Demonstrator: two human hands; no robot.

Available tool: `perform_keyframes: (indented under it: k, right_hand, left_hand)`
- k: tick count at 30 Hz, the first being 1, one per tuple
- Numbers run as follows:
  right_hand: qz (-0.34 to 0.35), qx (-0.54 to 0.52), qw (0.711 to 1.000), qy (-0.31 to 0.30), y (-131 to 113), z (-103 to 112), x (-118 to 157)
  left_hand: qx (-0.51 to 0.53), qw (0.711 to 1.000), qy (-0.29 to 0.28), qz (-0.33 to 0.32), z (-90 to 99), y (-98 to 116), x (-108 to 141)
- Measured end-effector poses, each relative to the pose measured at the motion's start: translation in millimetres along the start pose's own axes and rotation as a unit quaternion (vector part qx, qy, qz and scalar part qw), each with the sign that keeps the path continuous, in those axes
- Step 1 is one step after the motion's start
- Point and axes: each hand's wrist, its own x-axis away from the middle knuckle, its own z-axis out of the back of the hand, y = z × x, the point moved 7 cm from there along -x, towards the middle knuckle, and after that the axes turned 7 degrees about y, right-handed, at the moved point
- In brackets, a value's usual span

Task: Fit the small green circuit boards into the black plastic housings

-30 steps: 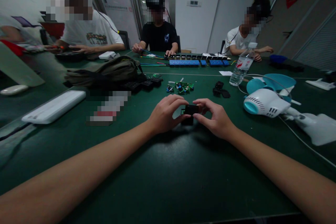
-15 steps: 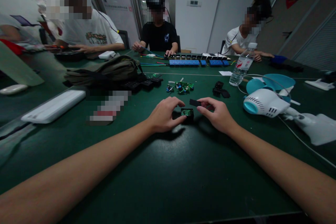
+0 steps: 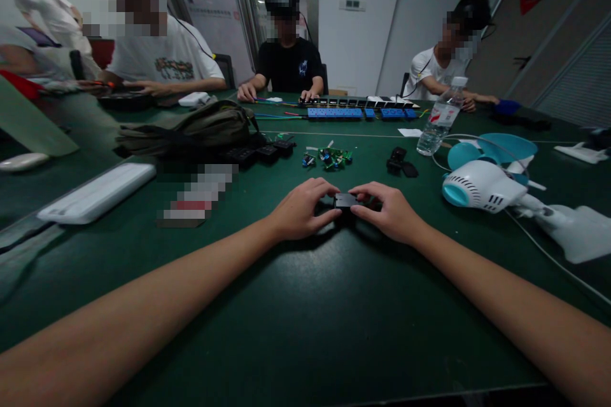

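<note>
A small black plastic case lies between my hands at the middle of the table, its flat black cover on top, hiding the green circuit board inside. My left hand grips the case's left side between thumb and fingers. On the right side, my right hand pinches the cover and case edge with thumb and fingertips. Just beyond lie several small green circuit boards with blue parts. Some loose black plastic pieces are to their right.
A white and blue fan and a water bottle stand on the right. On the left lie a dark bag, black cases and a white power strip. Blue modules line the far side, where several people sit.
My right hand has moved left and lowered the black cover onto the case. The green board inside, visible before, is now covered. My left hand stays nearly in place.
</note>
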Motion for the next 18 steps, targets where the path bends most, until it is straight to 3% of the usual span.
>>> perform_keyframes:
  k: [6,18]
  right_hand:
    - [-0.006,0.009,1.0,-0.017,0.4,-0.4,-0.8]
    - [-0.002,-0.005,1.0,-0.02,-0.1,-0.1,-0.4]
  left_hand:
    - [0.004,1.0,0.028,-0.002,3.3,-0.1,0.2]
    - [0.0,1.0,0.023,-0.004,1.9,0.3,0.2]
